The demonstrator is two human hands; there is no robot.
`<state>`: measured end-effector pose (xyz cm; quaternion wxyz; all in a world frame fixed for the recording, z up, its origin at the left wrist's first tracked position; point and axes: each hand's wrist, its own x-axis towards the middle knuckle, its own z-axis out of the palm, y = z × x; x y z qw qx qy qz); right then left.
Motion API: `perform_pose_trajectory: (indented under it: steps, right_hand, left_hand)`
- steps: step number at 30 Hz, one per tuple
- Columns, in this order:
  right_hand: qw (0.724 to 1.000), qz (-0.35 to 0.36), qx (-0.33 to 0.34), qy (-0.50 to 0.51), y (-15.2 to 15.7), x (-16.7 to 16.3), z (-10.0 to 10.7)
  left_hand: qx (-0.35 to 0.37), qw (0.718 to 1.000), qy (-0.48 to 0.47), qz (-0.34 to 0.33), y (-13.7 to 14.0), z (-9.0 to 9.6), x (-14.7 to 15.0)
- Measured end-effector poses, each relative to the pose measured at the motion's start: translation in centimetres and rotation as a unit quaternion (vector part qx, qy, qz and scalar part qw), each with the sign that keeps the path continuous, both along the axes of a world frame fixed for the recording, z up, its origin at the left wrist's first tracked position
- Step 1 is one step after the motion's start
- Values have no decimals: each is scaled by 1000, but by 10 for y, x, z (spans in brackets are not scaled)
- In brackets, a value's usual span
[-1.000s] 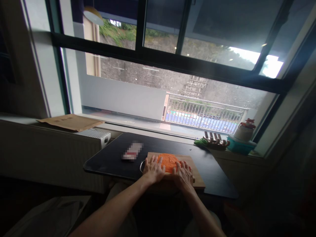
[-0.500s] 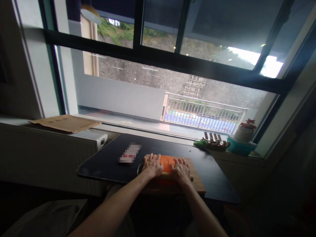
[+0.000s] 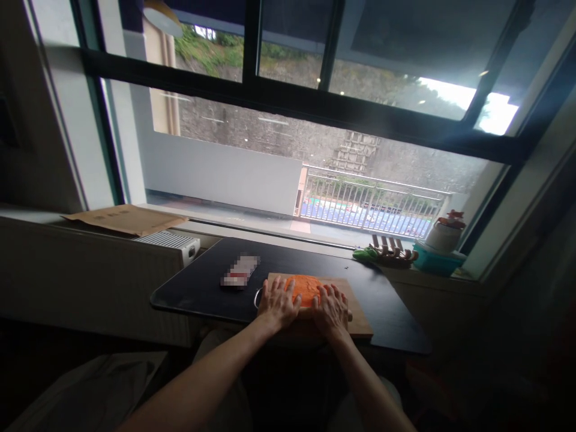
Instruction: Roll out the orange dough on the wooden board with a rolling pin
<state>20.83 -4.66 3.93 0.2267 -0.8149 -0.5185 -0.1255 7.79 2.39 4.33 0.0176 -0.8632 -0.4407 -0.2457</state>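
Observation:
A flat orange slab of dough or clay (image 3: 308,290) lies on a wooden board (image 3: 362,324) with a metal ring handle at its left end. Across the slab's near part runs a wooden rolling pin (image 3: 306,313), mostly covered by my hands. My left hand (image 3: 279,303) rests over the pin's left part, fingers stretched forward and apart, some over the slab's left edge. Over the right part lies my right hand (image 3: 330,306), palm down with fingers extended. One pin end sticks out beside it. Neither hand is closed around the pin.
The board sits on a dark table (image 3: 189,288) below a window. A blurred-out flat item (image 3: 241,271) lies left of the board. Along the sill are a brown envelope (image 3: 128,219), a green item with a brown rack (image 3: 391,255) and a teal box (image 3: 436,261).
The rolling pin and both hands have come slightly nearer to me over the slab. Orange that showed on the near side of the pin is now hidden. The camera view has shifted a little.

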Motion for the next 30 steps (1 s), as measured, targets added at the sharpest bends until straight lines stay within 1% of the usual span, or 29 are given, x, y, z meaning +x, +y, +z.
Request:
perform_pose_trajectory:
  steps: [6,10,12,14,16,17,20,23,25,26,28,30]
  right_hand:
    - [1000,-4,4,18,47,17,11]
    - [1000,-8,2,24,85,29,14]
    - [1000,-8,-5,27,103,34,14]
    - [999,-7,-14,32,117,37,14]
    - [999,-5,-24,37,127,39,13]
    - [999,-4,-28,39,129,39,13]
    - [998,-9,-36,48,129,38,11]
    - [997,-28,-38,61,122,37,11]
    - [996,-40,-35,69,116,36,12]
    - [996,-44,-32,72,113,35,13]
    - [996,-49,-23,76,105,32,15]
    - [996,-47,-10,78,96,29,15]
  left_hand:
    - [38,999,-31,6,37,8,14]
    - [73,997,-37,-14,66,15,25]
    - [67,997,-40,-14,81,17,29]
    - [50,997,-51,11,94,16,33]
    - [40,997,-62,32,104,15,36]
    - [42,996,-65,32,106,15,36]
    - [70,995,-65,-1,101,18,33]
    - [98,992,-36,-69,82,17,27]
    - [89,992,-5,-87,68,10,23]
    - [72,995,9,-73,61,6,23]
    - [28,999,23,-15,50,-1,23]
    - [-20,999,28,28,44,-3,27]
